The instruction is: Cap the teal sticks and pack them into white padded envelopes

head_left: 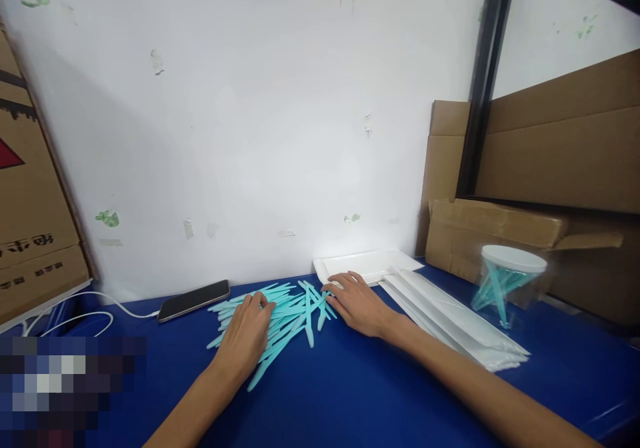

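Slim turquoise plastic sticks (285,311), each with a wider flat blade-like end, lie in a loose pile on the blue table. Over the left part of the pile, my left hand (247,331) is closed, its fingers curled down among the sticks. My right hand (357,305) is at the pile's right edge, palm down. Its fingers are apart and touch the ends of a few sticks; nothing is plainly gripped. Behind my right hand lies a shallow white tray (370,265). Several flat white plastic sleeves (450,318) lie beside my right forearm.
A clear container with a white lid (514,259) and turquoise sticks inside stands at the right. A phone (194,300) on a white cable lies left of the pile. Cardboard boxes (493,231) flank the right side, another box (37,188) the left. A white wall backs the blue table (310,401).
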Demonstrator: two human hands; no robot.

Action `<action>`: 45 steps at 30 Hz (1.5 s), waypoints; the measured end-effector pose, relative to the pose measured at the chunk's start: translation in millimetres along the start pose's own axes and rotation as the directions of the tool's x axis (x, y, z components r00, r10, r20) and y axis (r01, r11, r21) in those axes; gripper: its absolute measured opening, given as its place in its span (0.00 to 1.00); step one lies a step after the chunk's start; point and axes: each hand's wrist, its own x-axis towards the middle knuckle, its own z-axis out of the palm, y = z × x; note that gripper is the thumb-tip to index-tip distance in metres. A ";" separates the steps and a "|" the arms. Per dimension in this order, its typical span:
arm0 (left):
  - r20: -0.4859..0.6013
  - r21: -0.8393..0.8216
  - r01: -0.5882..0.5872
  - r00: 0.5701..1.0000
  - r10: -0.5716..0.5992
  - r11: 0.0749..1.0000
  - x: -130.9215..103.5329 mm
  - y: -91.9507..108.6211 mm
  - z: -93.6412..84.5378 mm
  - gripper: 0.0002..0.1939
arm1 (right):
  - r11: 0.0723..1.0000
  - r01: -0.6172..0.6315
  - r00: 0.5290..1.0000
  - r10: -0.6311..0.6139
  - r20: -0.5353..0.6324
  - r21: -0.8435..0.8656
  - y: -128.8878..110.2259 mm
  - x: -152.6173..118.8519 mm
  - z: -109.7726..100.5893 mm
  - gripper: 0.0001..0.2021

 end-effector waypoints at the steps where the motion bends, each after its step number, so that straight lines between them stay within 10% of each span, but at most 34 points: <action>1: -0.001 -0.003 -0.005 1.000 0.005 1.000 -0.3 0.2 -0.7 0.20 | 1.000 0.016 1.000 -0.016 -0.011 -0.003 -3.4 0.3 -1.5 0.18; 29: 0.130 0.038 -0.016 0.991 0.011 0.999 -2.8 -5.3 -7.3 0.27 | 0.983 0.178 0.984 -0.179 0.013 0.052 -42.1 -4.2 -5.4 0.14; 39: 0.024 -0.004 0.090 0.996 -0.090 0.996 -2.1 -14.2 -14.7 0.34 | 0.986 0.157 0.988 -0.155 -0.026 0.058 -43.1 -3.1 -7.9 0.15; 45: -0.172 -0.532 0.098 0.960 -0.221 0.841 1.2 -7.8 -23.2 0.21 | 0.946 0.007 0.990 0.038 -0.133 0.325 -48.5 -4.3 -9.8 0.17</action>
